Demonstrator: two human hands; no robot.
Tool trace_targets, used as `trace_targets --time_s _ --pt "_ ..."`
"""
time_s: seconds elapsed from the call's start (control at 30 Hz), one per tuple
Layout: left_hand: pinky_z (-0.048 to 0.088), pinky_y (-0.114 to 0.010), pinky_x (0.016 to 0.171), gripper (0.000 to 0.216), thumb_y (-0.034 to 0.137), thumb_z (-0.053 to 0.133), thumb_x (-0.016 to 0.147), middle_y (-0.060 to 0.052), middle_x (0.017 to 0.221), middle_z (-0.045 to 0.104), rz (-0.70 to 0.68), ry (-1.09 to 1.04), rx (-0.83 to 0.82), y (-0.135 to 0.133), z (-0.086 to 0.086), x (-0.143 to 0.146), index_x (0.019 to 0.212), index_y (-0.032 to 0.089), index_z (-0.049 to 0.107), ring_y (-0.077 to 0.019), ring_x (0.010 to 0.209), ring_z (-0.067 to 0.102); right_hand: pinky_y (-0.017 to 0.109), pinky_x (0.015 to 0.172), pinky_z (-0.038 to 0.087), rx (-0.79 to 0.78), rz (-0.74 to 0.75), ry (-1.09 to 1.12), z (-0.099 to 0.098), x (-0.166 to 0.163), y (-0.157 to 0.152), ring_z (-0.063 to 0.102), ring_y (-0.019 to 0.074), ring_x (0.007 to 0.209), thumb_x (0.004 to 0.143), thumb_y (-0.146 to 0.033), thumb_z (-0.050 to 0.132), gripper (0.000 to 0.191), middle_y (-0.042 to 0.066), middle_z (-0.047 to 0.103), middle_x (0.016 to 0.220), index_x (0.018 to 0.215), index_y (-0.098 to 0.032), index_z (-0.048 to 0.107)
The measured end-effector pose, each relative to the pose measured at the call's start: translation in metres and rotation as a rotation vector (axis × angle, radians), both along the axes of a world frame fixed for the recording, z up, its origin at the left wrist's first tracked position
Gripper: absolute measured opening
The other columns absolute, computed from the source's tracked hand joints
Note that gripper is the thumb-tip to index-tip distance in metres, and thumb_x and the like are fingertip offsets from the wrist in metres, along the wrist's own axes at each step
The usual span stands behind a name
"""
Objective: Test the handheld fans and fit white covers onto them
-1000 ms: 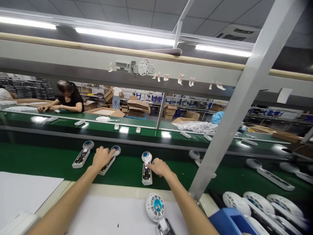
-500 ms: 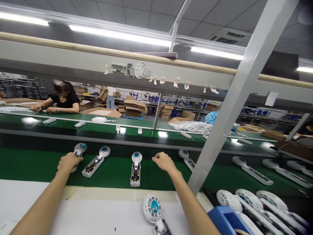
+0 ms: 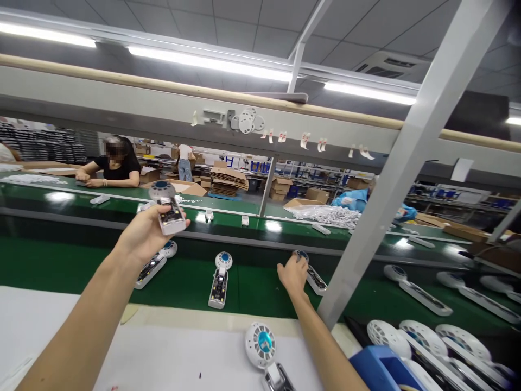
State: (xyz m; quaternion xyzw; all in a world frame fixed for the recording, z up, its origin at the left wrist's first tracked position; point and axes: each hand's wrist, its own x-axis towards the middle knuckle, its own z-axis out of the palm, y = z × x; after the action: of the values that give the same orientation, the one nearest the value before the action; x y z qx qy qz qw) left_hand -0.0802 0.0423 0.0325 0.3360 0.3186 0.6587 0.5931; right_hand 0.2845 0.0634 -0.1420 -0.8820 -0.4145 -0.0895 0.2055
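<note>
My left hand (image 3: 144,231) is raised over the green belt, closed around a white handheld fan (image 3: 171,214) whose open handle shows a dark circuit board. Below that hand, partly hidden by it, another handheld fan (image 3: 151,270) lies on the belt. A further open handheld fan (image 3: 220,285) lies between my two hands. My right hand (image 3: 293,274) has its fingers closed over the round head of a fan (image 3: 316,281) lying beside the metal post. On the white work surface nearest me is a fan with a blue centre (image 3: 261,345).
A slanted metal post (image 3: 380,190) stands to the right of my right hand. Several fans (image 3: 425,336) are stacked beside a blue bin (image 3: 378,364) at lower right. A small dark screw (image 3: 200,375) lies on the white surface (image 3: 163,353). Co-workers sit beyond the belt (image 3: 254,282).
My left hand has lifted a handheld fan off the belt, up and to the right. My right hand has reached right onto the head of the fan by the post.
</note>
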Motion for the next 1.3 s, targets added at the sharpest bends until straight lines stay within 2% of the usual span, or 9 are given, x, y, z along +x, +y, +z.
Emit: trace_targets --time_s 0.2,0.4,0.5,0.67,0.77,0.9,0.97,1.1,1.3 --pt "0.065 -0.037 0.064 0.016 0.004 0.051 0.088 -0.014 0.087 0.070 -0.014 -0.059 -0.052 -0.050 0.018 0.024 0.098 0.006 0.063 -0.0221 0.073 0.072 0.060 0.118 0.024 -0.007 -0.176 -0.066 -0.019 0.006 -0.003 0.025 0.0364 0.148 0.091 -0.035 0.068 0.058 0.014 0.030 0.159 0.143 -0.017 0.048" --pt "0.061 -0.026 0.052 0.020 0.004 0.052 0.087 -0.012 0.087 0.069 -0.019 -0.016 -0.018 -0.060 0.022 0.023 0.103 0.009 0.063 -0.0211 0.070 0.071 0.057 0.112 0.037 -0.059 -0.170 0.121 -0.012 0.012 -0.003 0.044 0.0323 0.135 0.094 -0.038 0.065 0.051 0.013 0.046 0.147 0.138 -0.017 0.052" --pt "0.063 -0.029 0.056 0.020 0.003 0.054 0.085 -0.011 0.089 0.070 -0.019 0.001 0.000 -0.059 0.020 0.025 0.102 0.009 0.063 -0.0212 0.071 0.072 0.055 0.108 0.043 -0.081 -0.104 0.312 -0.001 0.015 -0.005 0.049 0.0305 0.131 0.095 -0.035 0.065 0.044 0.012 0.049 0.143 0.134 -0.016 0.056" --pt "0.065 -0.034 0.065 0.023 0.002 0.056 0.084 -0.012 0.096 0.071 -0.076 0.046 0.047 -0.057 0.013 0.030 0.105 0.010 0.061 -0.0216 0.076 0.073 0.041 0.090 0.056 -0.044 0.153 0.786 0.029 0.004 -0.007 0.064 0.0208 0.104 0.097 -0.033 0.064 0.030 0.009 0.063 0.119 0.119 -0.013 0.062" --pt "0.064 -0.033 0.064 0.031 0.005 0.057 0.084 -0.011 0.103 0.072 -0.194 0.081 0.097 -0.059 0.010 0.030 0.114 0.013 0.060 -0.0213 0.076 0.073 0.033 0.077 0.058 0.102 0.367 1.053 0.059 -0.017 -0.007 0.066 0.0155 0.087 0.099 -0.037 0.060 0.028 0.007 0.066 0.104 0.110 -0.011 0.064" --pt "0.060 -0.029 0.060 0.036 0.011 0.061 0.083 -0.010 0.093 0.072 -0.362 0.151 0.147 -0.061 0.006 0.032 0.119 0.012 0.058 -0.0198 0.065 0.071 0.028 0.072 0.059 0.361 0.580 1.278 0.102 -0.046 -0.022 0.068 0.0140 0.084 0.101 -0.029 0.053 0.021 0.007 0.068 0.104 0.110 -0.012 0.060" --pt "0.060 -0.029 0.059 0.043 0.012 0.066 0.079 -0.008 0.090 0.071 -0.375 0.172 0.203 -0.061 0.004 0.036 0.120 0.015 0.054 -0.0197 0.065 0.071 0.030 0.072 0.061 0.430 0.678 1.334 0.120 -0.060 -0.038 0.071 0.0158 0.082 0.095 -0.020 0.052 0.019 0.008 0.070 0.105 0.113 -0.014 0.057" --pt "0.058 -0.030 0.058 0.052 0.014 0.070 0.078 -0.004 0.089 0.070 -0.347 0.214 0.333 -0.061 0.000 0.043 0.122 0.020 0.045 -0.0193 0.064 0.070 0.037 0.079 0.064 0.544 0.867 1.348 0.145 -0.087 -0.080 0.073 0.0204 0.092 0.086 -0.018 0.058 0.041 0.004 0.068 0.110 0.126 -0.022 0.048" --pt "0.058 -0.029 0.057 0.055 0.016 0.067 0.082 -0.004 0.090 0.069 -0.368 0.260 0.451 -0.067 0.000 0.046 0.128 0.021 0.037 -0.0192 0.067 0.069 0.041 0.079 0.065 0.662 1.142 1.221 0.159 -0.114 -0.121 0.073 0.0214 0.092 0.087 -0.022 0.062 0.057 0.005 0.064 0.119 0.138 -0.026 0.037"
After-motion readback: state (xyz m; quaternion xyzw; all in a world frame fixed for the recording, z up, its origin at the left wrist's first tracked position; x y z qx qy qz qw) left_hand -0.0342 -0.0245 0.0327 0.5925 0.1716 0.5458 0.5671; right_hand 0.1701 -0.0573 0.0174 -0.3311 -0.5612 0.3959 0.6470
